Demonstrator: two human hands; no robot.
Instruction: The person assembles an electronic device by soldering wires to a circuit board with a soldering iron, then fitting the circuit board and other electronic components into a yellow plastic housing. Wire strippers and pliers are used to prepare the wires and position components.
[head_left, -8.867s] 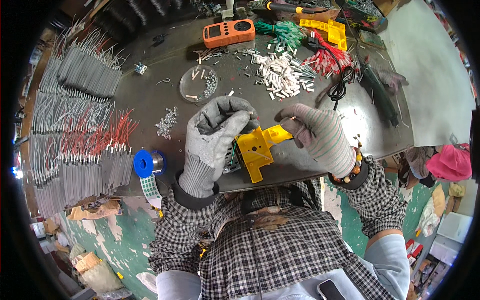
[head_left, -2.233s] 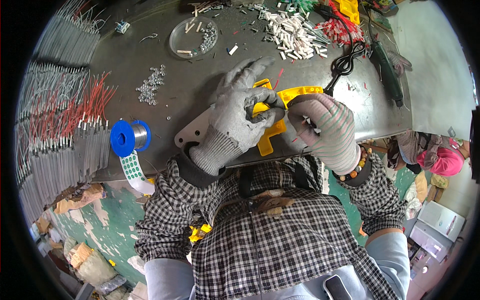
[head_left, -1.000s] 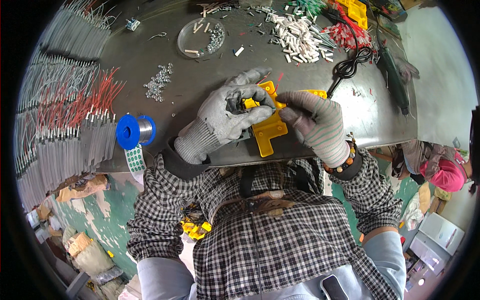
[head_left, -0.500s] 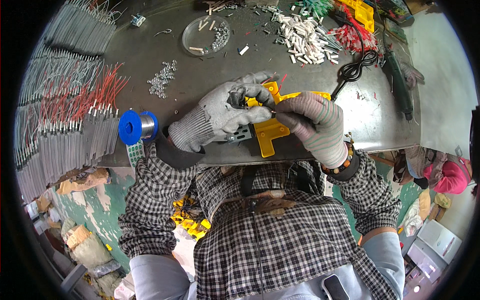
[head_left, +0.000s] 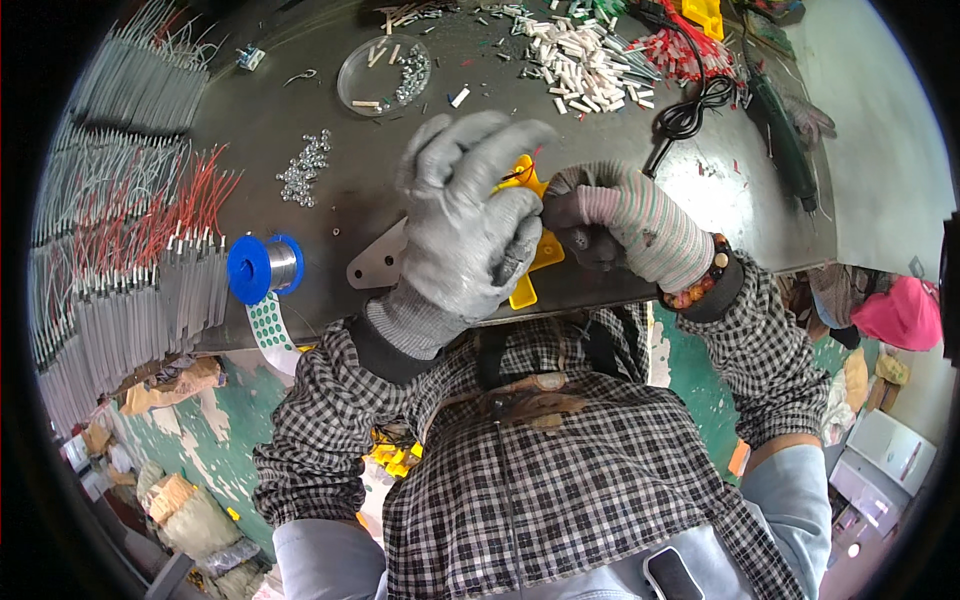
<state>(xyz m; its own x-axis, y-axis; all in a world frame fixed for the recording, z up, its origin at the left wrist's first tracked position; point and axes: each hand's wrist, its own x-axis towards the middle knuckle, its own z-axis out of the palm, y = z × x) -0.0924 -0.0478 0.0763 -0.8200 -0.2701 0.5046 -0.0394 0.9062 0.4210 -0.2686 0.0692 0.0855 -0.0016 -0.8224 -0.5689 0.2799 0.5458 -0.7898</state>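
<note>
My left hand (head_left: 465, 220), in a grey glove, is raised over the table's front part. Its outer fingers stretch out, smeared by motion, while the index finger and thumb bend together toward my right hand. My right hand (head_left: 635, 225), in a striped glove with dark fingertips, is closed close beside them. Anything in either pinch is hidden. Under and between the hands lies a yellow plastic part (head_left: 548, 252), partly covered. Thin red and black wires (head_left: 522, 174) show at its upper end. A grey metal plate with holes (head_left: 378, 258) sticks out left of my left hand.
A solder wire spool (head_left: 264, 268) stands left, near bundled grey parts with wires (head_left: 150, 260). Small metal nuts (head_left: 303, 170) and a round clear dish (head_left: 345, 85) lie farther in. White tubes (head_left: 585, 60), a coiled black cord (head_left: 690, 110) and a green-bodied corded tool (head_left: 785, 145) are at right.
My left hand has turned back-up, its outer fingers stretching away from me. This uncovers more of the metal plate. My right hand has curled more tightly. The whole view has shifted slightly.
</note>
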